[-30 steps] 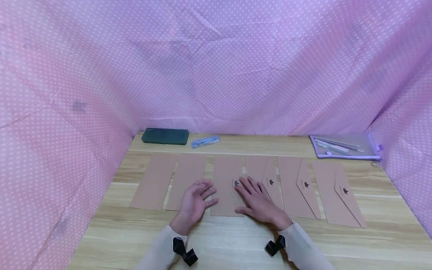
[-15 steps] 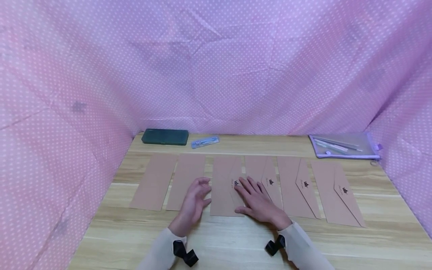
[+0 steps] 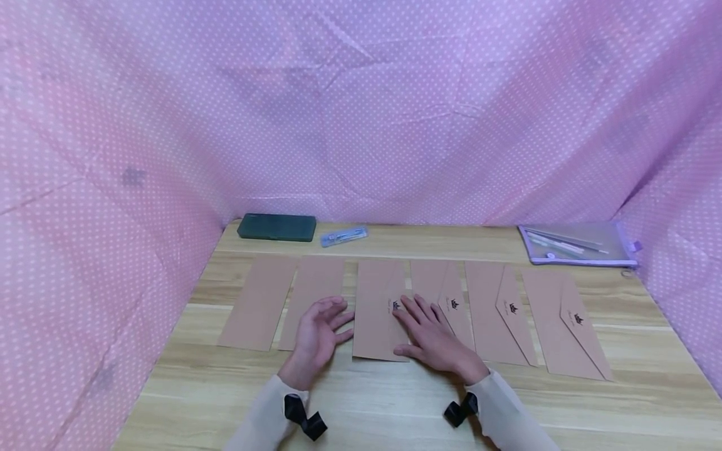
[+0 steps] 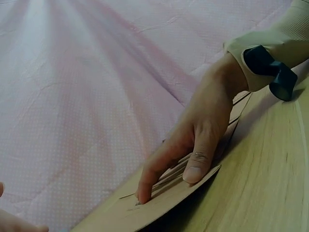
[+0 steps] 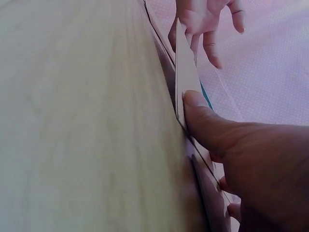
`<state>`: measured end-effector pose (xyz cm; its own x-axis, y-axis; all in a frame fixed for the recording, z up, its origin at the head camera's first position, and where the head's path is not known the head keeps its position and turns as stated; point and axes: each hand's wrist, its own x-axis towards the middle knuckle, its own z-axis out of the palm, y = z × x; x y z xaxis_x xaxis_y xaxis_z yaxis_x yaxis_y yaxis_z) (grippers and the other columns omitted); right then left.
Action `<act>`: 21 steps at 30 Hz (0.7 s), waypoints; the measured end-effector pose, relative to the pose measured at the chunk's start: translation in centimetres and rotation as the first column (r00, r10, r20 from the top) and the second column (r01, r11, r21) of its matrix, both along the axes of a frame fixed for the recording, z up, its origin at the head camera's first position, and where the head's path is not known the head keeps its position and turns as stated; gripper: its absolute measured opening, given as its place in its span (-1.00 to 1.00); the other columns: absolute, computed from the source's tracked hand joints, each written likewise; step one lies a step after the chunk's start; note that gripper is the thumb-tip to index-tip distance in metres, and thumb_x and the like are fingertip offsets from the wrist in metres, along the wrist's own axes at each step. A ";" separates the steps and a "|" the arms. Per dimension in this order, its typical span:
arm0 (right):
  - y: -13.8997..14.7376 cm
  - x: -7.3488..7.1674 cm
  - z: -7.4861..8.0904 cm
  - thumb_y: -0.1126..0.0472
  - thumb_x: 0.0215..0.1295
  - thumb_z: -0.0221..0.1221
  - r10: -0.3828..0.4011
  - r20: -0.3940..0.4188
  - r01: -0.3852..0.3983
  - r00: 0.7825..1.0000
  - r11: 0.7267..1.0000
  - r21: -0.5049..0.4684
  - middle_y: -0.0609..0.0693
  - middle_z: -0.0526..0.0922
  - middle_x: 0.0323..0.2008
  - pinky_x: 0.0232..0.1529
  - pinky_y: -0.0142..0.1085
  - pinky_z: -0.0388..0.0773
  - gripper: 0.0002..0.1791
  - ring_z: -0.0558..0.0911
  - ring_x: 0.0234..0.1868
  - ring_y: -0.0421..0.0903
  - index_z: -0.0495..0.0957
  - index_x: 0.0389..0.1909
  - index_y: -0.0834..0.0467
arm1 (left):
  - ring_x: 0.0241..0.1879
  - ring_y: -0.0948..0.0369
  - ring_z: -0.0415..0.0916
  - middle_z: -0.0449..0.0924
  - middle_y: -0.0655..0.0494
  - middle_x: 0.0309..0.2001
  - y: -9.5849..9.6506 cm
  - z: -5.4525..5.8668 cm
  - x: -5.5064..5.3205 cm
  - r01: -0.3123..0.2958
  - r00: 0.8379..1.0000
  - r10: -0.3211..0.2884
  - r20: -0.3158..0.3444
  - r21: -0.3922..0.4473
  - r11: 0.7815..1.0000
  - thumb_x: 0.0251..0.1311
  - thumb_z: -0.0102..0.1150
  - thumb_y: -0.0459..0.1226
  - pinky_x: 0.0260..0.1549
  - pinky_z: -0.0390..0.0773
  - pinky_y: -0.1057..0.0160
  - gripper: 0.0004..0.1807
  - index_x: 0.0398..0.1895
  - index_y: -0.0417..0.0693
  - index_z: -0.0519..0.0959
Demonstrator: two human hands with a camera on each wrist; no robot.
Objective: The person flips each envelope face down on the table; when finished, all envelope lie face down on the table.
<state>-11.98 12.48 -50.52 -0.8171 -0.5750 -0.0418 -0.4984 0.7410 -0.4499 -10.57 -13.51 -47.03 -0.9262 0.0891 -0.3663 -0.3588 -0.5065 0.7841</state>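
While the third envelope from the left (image 3: 373, 313) lies on the table (image 3: 375, 404), its left edge lifted, the right hand (image 3: 433, 339) rests on it, fingers spread; the left hand (image 3: 317, 335), fingers parted, is by that edge, contact unclear.

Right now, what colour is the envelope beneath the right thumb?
Light brown envelope, clearest in head view.

A wood-grained table (image 3: 361, 407) bears envelopes (image 3: 485, 313), a case (image 3: 276, 227), packet (image 3: 344, 236) and pouch (image 3: 599, 232).
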 end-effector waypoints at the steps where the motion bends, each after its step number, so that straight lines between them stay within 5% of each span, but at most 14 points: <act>1: 0.0 0.0 0.1 -0.23 0.33 0.16 -0.001 0.003 0.001 1.000 1.000 -0.002 0.18 0.08 0.59 0.46 0.40 -0.05 -0.20 -0.01 0.59 0.32 0.26 0.48 0.08 | 0.04 0.07 0.54 0.68 0.33 -0.22 0.0 -0.1 0.0 0.004 1.000 -0.004 -0.003 0.005 1.000 0.45 -0.31 -0.19 0.01 0.50 0.00 -0.66 -0.27 0.17 0.56; 8: -0.5 -0.2 0.9 -0.14 0.30 0.25 -0.011 0.043 0.014 0.999 0.998 -0.055 0.23 0.11 0.57 0.47 0.38 -0.05 -0.22 -0.02 0.59 0.33 0.33 0.42 0.16 | 0.11 0.04 0.51 0.67 0.28 -0.12 0.0 -0.1 0.0 0.016 0.999 -0.016 -0.052 -0.002 1.000 0.47 -0.34 -0.18 0.04 0.48 0.01 -0.65 -0.21 0.18 0.55; 16: -1.3 -0.7 1.8 0.05 0.18 0.40 0.022 -0.031 -0.025 0.999 0.995 -0.097 0.32 0.23 0.49 0.43 0.13 0.32 -0.33 0.29 0.49 0.26 0.50 0.24 0.34 | 0.13 0.00 0.53 0.65 0.19 -0.04 0.1 0.1 0.1 0.008 0.997 -0.008 -0.076 -0.003 1.000 0.48 -0.33 -0.17 0.04 0.51 -0.01 -0.67 -0.16 0.14 0.53; 21: -1.7 -0.8 2.1 0.18 0.14 0.43 0.043 -0.023 -0.046 0.999 0.988 -0.150 0.34 0.21 0.49 0.40 0.07 0.37 -0.35 0.32 0.47 0.26 0.51 0.23 0.33 | 0.12 0.02 0.53 0.63 0.16 -0.01 0.3 0.2 0.0 0.016 0.996 -0.015 -0.086 0.004 1.000 0.48 -0.34 -0.17 0.02 0.52 0.01 -0.69 -0.13 0.13 0.51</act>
<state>-12.82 10.80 -48.47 -0.7906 -0.6090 0.0641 -0.5391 0.6424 -0.5447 -10.53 -13.24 -46.87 -0.9528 0.1053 -0.2848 -0.2979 -0.5050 0.8101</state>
